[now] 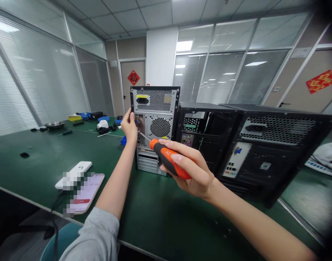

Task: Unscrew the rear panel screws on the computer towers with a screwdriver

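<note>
A computer case [159, 125] stands upright with its silver rear panel toward me, showing a power socket, a round fan grille and slot covers. My left hand [130, 127] grips its left edge, thumb at the rear and the other fingers partly hidden along the side. In my right hand [191, 165] is a screwdriver [169, 159] with a thick orange and black handle. Its thin shaft points left to the port area on the rear panel. Whether the tip sits in a screw is too small to tell.
Two black computer cases [206, 134] [266, 152] stand close on the right. A white power bank [74, 174] and a phone [91, 194] lie at the left front of the green table [144, 217]. Farther back are a metal bowl [54, 125], blue trays and cables. Small screws lie at front right.
</note>
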A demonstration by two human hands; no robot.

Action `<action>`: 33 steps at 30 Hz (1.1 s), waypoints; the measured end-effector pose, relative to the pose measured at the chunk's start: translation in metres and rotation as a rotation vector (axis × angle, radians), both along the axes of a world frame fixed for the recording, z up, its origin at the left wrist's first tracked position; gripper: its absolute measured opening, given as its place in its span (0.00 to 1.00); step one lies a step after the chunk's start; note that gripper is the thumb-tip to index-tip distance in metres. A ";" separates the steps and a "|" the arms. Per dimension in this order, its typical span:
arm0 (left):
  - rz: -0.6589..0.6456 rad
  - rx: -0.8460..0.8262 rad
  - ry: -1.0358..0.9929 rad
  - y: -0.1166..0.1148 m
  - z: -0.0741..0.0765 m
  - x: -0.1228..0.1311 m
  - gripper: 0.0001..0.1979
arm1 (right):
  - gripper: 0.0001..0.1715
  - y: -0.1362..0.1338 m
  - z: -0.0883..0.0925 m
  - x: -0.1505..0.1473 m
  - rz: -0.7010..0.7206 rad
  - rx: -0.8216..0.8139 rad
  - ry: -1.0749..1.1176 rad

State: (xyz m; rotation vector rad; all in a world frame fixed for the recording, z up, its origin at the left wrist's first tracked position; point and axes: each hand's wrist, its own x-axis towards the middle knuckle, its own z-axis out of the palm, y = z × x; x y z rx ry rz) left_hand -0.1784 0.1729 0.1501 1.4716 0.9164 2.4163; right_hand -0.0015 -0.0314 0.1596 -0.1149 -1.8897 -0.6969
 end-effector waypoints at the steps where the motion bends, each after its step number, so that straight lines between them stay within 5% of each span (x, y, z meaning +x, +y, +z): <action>1: 0.004 0.005 -0.005 0.001 0.000 0.000 0.17 | 0.26 0.000 0.000 0.000 0.001 -0.008 0.009; 12: -0.037 0.006 -0.129 0.007 0.004 0.006 0.15 | 0.36 -0.007 0.007 0.006 0.020 -0.024 0.135; 33: 0.000 -0.014 -0.146 0.006 0.012 0.007 0.13 | 0.27 0.005 0.011 0.002 0.005 0.006 0.155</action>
